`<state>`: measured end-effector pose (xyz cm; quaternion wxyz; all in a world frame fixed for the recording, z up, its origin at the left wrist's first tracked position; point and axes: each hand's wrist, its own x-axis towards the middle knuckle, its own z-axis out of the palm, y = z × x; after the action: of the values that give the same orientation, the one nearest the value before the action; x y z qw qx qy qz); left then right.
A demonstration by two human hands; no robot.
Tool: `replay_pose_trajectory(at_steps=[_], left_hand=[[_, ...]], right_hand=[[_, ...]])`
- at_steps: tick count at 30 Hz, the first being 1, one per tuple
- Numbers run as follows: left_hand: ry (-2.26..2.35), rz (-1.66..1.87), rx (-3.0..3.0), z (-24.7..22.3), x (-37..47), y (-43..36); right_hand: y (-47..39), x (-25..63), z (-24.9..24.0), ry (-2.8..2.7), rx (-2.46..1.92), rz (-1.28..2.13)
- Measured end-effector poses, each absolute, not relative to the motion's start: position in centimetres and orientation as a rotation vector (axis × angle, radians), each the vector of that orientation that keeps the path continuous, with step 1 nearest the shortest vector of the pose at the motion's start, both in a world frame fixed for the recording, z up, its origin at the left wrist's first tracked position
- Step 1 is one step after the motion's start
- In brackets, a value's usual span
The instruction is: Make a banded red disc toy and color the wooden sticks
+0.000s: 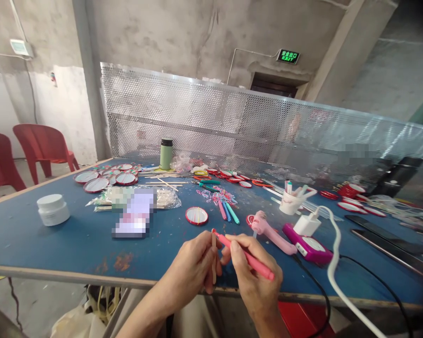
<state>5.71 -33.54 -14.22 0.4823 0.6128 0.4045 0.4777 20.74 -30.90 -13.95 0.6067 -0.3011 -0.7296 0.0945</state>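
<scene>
My left hand [193, 263] is closed around a flat wooden craft stick [214, 258], held upright near the table's front edge. In my right hand [255, 277] is a pinkish-red marker pen [255, 264], gripped like a writing tool. Its tip meets the top end of the stick, where a small red patch shows. Just beyond my hands lies a round red-rimmed disc [196, 215] with thin pale sticks or lines across it. Several coloured markers [228, 211], pink, blue and green, rest to the right of that disc.
Phone [134, 213], white jar [52, 210] and red-rimmed discs [97, 184] lie left. A green bottle [166, 155] stands at the back. Rightward are a pink glue gun [273, 234], purple power strip [308, 244], white cable [334, 272] and cup [289, 203]. A perforated metal screen [197, 117] borders the table.
</scene>
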Motion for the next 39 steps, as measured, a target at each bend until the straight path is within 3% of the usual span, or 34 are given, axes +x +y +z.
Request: replay_pose_trajectory(at_steps=[39], left_hand=[[0.975, 1.169, 1.491, -14.33, 5.75, -33.44]], right_hand=[[-31.01, 20.75, -14.0, -1.674, -0.663, 0.239]])
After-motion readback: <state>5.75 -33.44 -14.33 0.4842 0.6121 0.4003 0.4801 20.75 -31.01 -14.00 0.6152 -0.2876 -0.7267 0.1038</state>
